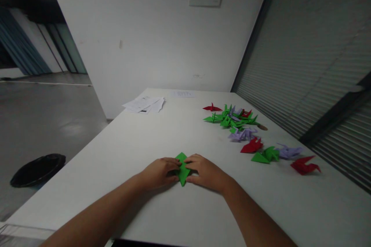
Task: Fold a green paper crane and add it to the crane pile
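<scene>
Forearms (111,202) are pointing at green paper (182,170), half-curled left hand (160,171) holding its nine-o'clock edge, half-curled right hand (206,172) its three-o'clock.

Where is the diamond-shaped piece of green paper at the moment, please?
In the head view, the green paper is below centre, between the left hand and the right hand, both touching it; the paper birds lie off to its right.

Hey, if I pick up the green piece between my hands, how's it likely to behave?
The green piece looks like folded paper, so it's probably very light. Its straight edges suggest the folds make it fairly stiff. Lying low on the table, it seems more apt to slide than roll if pushed.
</scene>
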